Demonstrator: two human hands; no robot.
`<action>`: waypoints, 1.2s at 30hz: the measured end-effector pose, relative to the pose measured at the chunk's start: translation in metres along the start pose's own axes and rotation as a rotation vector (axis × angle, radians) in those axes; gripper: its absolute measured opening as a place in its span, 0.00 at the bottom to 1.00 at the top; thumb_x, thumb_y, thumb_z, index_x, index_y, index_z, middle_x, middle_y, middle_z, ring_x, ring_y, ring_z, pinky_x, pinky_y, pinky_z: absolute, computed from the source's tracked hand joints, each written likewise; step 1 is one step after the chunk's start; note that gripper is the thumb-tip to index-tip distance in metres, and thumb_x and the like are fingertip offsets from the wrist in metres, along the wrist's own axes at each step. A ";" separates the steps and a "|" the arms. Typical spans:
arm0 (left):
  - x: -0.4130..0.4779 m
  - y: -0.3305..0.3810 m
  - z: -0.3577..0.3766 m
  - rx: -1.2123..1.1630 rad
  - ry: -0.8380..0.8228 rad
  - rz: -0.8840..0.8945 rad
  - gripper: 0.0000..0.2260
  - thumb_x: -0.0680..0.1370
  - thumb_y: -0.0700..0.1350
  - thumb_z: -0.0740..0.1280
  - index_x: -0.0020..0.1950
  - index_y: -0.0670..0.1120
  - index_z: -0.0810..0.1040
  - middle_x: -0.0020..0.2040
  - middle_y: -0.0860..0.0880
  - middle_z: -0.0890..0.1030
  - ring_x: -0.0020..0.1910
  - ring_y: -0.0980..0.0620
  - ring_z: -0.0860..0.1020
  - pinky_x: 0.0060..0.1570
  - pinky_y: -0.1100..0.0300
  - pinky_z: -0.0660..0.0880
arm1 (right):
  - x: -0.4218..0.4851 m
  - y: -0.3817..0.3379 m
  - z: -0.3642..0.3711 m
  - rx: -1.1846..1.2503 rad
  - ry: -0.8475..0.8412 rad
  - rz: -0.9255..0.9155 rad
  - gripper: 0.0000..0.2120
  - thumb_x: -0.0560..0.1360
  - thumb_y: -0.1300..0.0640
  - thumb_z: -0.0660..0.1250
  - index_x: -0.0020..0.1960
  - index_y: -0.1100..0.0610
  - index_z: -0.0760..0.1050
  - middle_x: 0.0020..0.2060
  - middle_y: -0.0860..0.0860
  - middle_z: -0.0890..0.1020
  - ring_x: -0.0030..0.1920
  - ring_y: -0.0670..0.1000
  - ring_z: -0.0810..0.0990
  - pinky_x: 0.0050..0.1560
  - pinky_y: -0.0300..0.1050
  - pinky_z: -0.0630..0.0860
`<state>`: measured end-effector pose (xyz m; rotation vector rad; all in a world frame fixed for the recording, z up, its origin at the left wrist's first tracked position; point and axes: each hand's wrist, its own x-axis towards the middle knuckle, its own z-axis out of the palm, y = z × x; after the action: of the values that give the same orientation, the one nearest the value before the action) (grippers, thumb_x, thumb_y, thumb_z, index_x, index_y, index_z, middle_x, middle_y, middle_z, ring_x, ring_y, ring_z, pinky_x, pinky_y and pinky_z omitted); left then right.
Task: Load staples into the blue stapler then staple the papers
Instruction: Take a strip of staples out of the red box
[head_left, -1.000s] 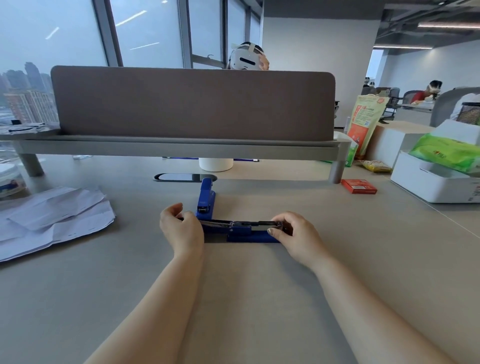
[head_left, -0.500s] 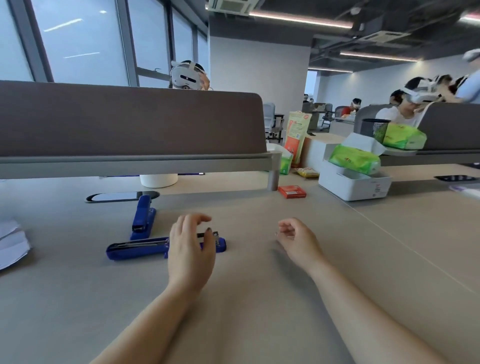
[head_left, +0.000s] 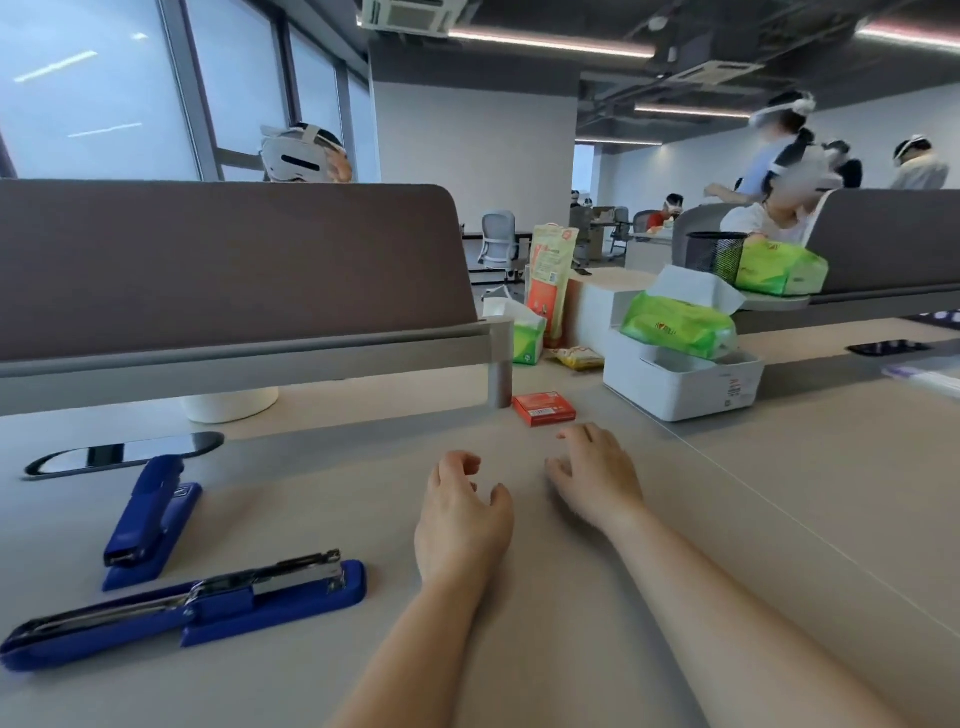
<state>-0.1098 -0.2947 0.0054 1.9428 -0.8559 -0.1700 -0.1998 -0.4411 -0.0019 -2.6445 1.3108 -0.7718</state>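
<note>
The blue stapler (head_left: 197, 605) lies unfolded flat on the desk at the lower left, its metal staple channel facing up. A second blue stapler (head_left: 150, 519), closed, lies just behind it. A small red staple box (head_left: 544, 408) sits further back on the desk. My right hand (head_left: 595, 475) hovers just in front of that box, fingers spread, holding nothing. My left hand (head_left: 462, 512) is beside it, to the right of the stapler, fingers loosely curled and empty. The papers are out of view.
A grey desk divider (head_left: 234, 270) on a raised shelf (head_left: 249, 358) runs along the back. A white box (head_left: 680, 382) with green tissue packs stands at the right, an orange bag (head_left: 550, 280) behind the staple box. A black phone (head_left: 124, 453) and white cup (head_left: 231, 404) lie under the shelf.
Both hands let go of the unfolded stapler and moved right and forward; my right hand has come close to the red staple box. The view has swung right, losing the papers.
</note>
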 end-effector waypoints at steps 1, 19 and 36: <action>0.006 0.000 0.003 0.001 -0.002 -0.013 0.16 0.74 0.51 0.65 0.60 0.55 0.67 0.60 0.58 0.73 0.56 0.57 0.75 0.48 0.59 0.69 | 0.012 0.001 0.005 -0.018 -0.037 -0.009 0.23 0.74 0.47 0.60 0.66 0.56 0.66 0.67 0.55 0.70 0.67 0.56 0.67 0.64 0.51 0.66; 0.019 0.001 0.012 -0.036 0.027 -0.037 0.10 0.75 0.50 0.64 0.55 0.54 0.70 0.53 0.55 0.78 0.48 0.54 0.77 0.44 0.58 0.69 | -0.018 -0.017 -0.004 -0.107 -0.105 -0.073 0.21 0.77 0.45 0.53 0.67 0.51 0.66 0.68 0.50 0.70 0.67 0.54 0.66 0.63 0.51 0.61; -0.081 -0.029 -0.064 0.230 -0.097 0.139 0.15 0.77 0.46 0.60 0.64 0.50 0.74 0.64 0.50 0.76 0.63 0.48 0.71 0.61 0.55 0.69 | -0.134 -0.055 -0.043 0.092 0.053 -0.263 0.19 0.71 0.47 0.62 0.61 0.48 0.72 0.64 0.47 0.74 0.65 0.53 0.70 0.63 0.47 0.60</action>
<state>-0.1262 -0.1894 -0.0040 2.0915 -1.1116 -0.0862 -0.2482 -0.2983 -0.0018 -2.7722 0.9222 -0.9146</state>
